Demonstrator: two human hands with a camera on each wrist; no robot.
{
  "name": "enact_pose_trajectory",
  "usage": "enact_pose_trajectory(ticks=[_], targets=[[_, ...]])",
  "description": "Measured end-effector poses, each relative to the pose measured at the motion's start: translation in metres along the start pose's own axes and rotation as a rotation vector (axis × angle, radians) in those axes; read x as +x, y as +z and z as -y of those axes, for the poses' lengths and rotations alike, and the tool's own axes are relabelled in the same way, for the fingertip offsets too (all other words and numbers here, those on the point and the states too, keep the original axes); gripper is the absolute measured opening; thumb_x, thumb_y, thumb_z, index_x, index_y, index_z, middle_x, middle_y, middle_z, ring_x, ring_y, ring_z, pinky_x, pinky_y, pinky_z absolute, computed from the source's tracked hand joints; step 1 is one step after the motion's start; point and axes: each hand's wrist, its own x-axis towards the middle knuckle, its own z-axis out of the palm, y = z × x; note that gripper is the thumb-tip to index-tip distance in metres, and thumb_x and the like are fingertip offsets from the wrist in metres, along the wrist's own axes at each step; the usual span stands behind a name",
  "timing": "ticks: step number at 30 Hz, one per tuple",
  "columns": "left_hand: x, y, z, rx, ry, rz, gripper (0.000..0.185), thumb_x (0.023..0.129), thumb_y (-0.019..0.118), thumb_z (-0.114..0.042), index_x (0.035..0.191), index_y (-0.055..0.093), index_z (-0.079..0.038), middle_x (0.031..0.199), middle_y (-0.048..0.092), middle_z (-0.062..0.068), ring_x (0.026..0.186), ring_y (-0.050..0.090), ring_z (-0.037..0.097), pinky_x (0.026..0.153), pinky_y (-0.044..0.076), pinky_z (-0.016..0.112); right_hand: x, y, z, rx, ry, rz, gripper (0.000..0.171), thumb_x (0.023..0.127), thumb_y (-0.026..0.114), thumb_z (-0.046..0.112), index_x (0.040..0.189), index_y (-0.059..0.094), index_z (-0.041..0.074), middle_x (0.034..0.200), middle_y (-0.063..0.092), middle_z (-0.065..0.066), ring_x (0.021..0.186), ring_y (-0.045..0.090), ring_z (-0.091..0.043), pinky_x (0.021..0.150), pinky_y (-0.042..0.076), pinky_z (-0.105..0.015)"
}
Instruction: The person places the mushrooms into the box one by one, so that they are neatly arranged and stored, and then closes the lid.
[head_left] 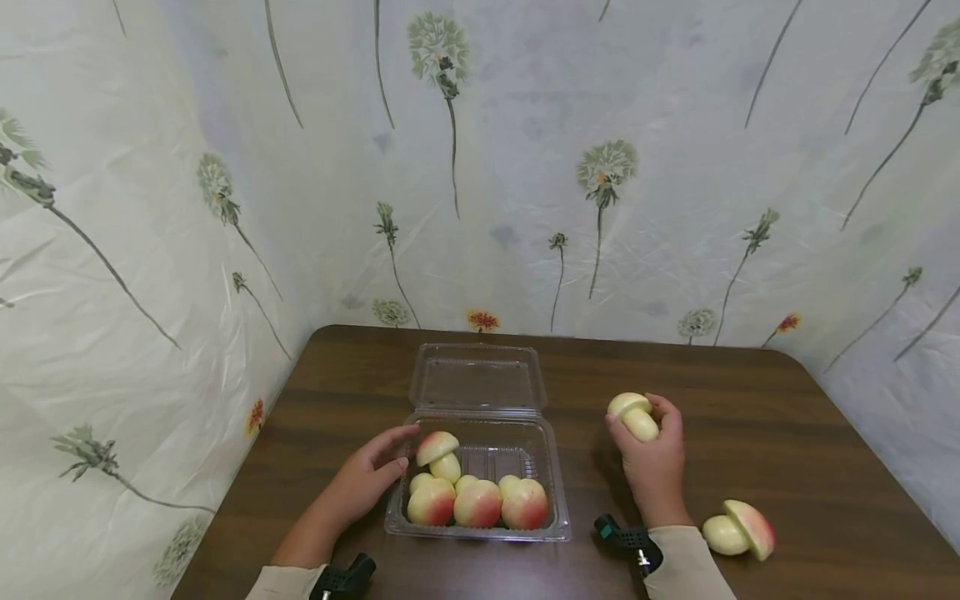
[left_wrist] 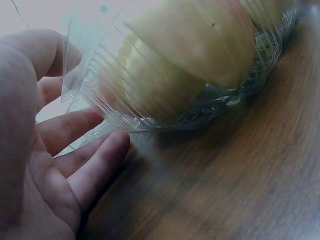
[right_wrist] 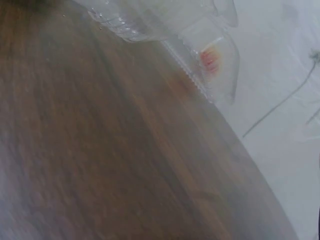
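My right hand (head_left: 654,454) grips a cream toy mushroom (head_left: 636,415) above the table, to the right of a clear plastic clamshell box (head_left: 557,475). The box stands with its lid (head_left: 477,379) folded back. Three mushrooms with red-blushed caps, one of them the middle mushroom (head_left: 477,503), line its front side. Behind them at the left lies another mushroom (head_left: 437,452). My left hand (head_left: 365,479) rests against the box's left side, its fingers (left_wrist: 100,165) touching the ribbed wall in the left wrist view. The right wrist view shows neither the right hand nor its mushroom.
One more mushroom (head_left: 738,531) lies on its side on the brown wooden table (head_left: 817,467), beside my right sleeve. A pale floral curtain (head_left: 517,167) surrounds the table's back and sides. Black straps with devices (head_left: 630,542) sit on both wrists.
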Motion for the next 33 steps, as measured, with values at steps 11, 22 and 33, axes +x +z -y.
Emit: enact_pose_trajectory(ticks=[11,22,33], targets=[[-0.007,0.001,-0.026,0.005,-0.018,0.001,0.045,0.098,0.052,-0.008,0.142,0.045,-0.012,0.149,0.041,0.006,0.134,0.042,0.026,0.097,0.041,0.019,-0.003,0.005,0.001,0.003,-0.002,0.03,0.069,0.075,0.082,0.035,0.132,0.045,0.028,0.122,0.05,0.001,0.093,0.048,-0.015,0.068,0.044,-0.028],[-0.009,0.001,-0.028,0.014,-0.027,0.007,0.045,0.099,0.052,-0.011,0.143,0.044,-0.014,0.15,0.04,0.005,0.135,0.041,0.025,0.098,0.04,0.019,-0.005,0.008,0.0,0.011,-0.013,0.037,0.069,0.074,0.083,0.034,0.131,0.045,0.026,0.118,0.051,0.001,0.09,0.05,-0.016,0.064,0.046,-0.026],[-0.008,0.0,-0.028,0.016,-0.03,0.006,0.045,0.099,0.052,-0.01,0.143,0.044,-0.015,0.15,0.04,0.004,0.135,0.04,0.024,0.098,0.04,0.019,-0.01,0.01,0.009,0.019,-0.019,0.049,0.069,0.075,0.082,0.034,0.133,0.045,0.025,0.119,0.052,0.001,0.091,0.05,-0.015,0.065,0.045,-0.026]])
